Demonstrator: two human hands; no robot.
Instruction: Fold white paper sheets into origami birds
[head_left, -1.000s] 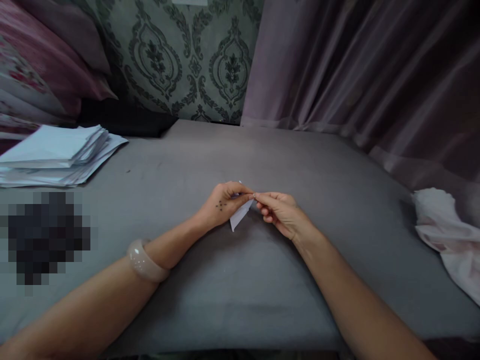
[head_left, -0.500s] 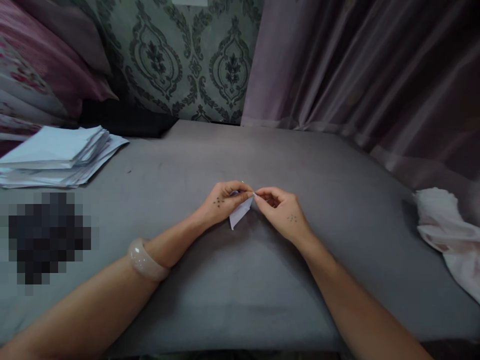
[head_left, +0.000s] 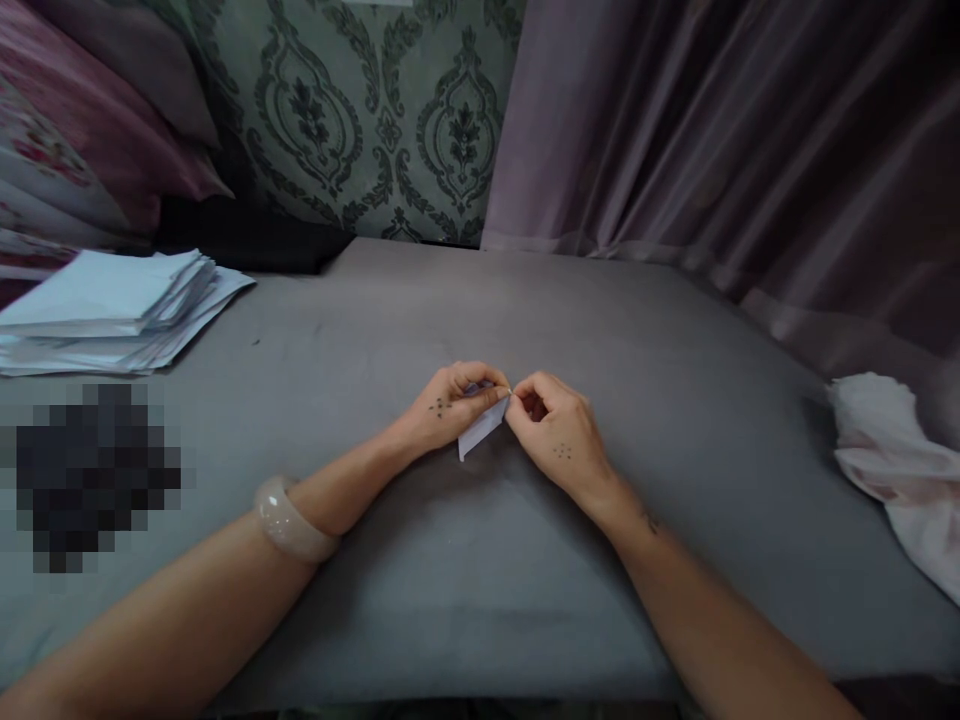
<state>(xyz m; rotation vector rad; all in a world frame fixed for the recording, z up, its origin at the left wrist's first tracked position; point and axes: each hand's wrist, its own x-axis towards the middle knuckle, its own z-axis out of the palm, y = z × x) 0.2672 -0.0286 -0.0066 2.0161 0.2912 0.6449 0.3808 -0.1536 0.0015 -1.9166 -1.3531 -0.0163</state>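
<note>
A small folded piece of white paper (head_left: 481, 428) is held above the grey cloth surface (head_left: 480, 580). My left hand (head_left: 456, 402) pinches it between thumb and fingers, and one pointed corner hangs below the palm. At the paper's right end, the closed fingertips of my right hand (head_left: 559, 430) pinch its tip, touching the fingertips of the left. The fingers cover much of the paper's upper part. A pale bangle (head_left: 296, 522) circles my left wrist.
On the left lies a stack of white papers (head_left: 112, 295), with a black folded item (head_left: 255, 235) behind it. A blurred-out dark patch (head_left: 97, 475) sits nearer. White crumpled cloth (head_left: 892, 440) rests at the right edge. Purple curtains (head_left: 637, 130) hang behind.
My right hand has turned slightly and shifted a little left, its fingers curling in more at the paper's tip. The left hand and the paper have barely moved.
</note>
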